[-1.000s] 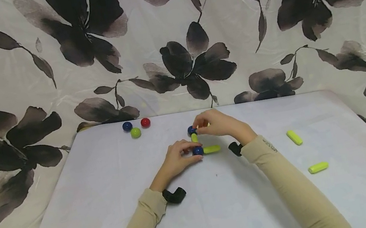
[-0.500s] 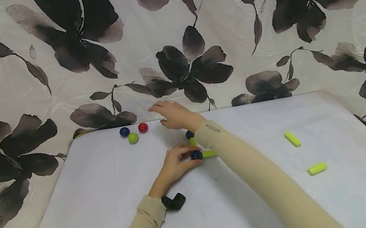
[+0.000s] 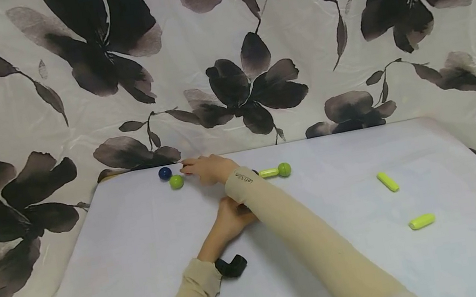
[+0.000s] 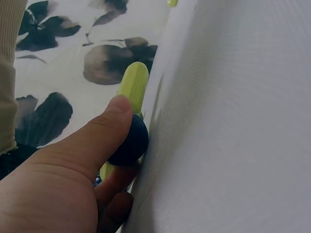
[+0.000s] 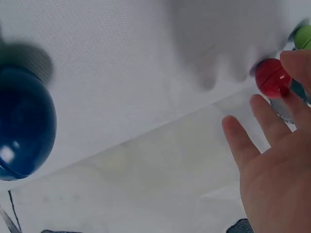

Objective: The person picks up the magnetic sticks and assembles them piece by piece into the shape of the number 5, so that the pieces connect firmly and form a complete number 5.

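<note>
My left hand [image 3: 231, 220] pinches a dark blue ball [image 4: 132, 143] low against the table, with a yellow-green stick [image 4: 134, 87] joined to it. In the head view, the right sleeve covers most of this joined piece; another stick [image 3: 269, 172] with a green ball [image 3: 284, 169] on its end shows past the sleeve. At the table's back edge, my right hand [image 3: 210, 169] reaches over a red ball [image 5: 271, 77], fingers spread. One fingertip appears to touch the ball, which the hand hides in the head view.
Beside the right fingertips lie a loose blue ball [image 3: 165, 173] and a loose green ball [image 3: 176, 182]. Two yellow-green sticks, one farther back [image 3: 387, 182] and one nearer [image 3: 422, 221], lie on the right of the white table [image 3: 332, 259]. A floral cloth [image 3: 183, 47] hangs behind.
My right hand has left the joined pieces, swung left across the back and come down at the red ball. My left hand has kept its place at the blue ball.
</note>
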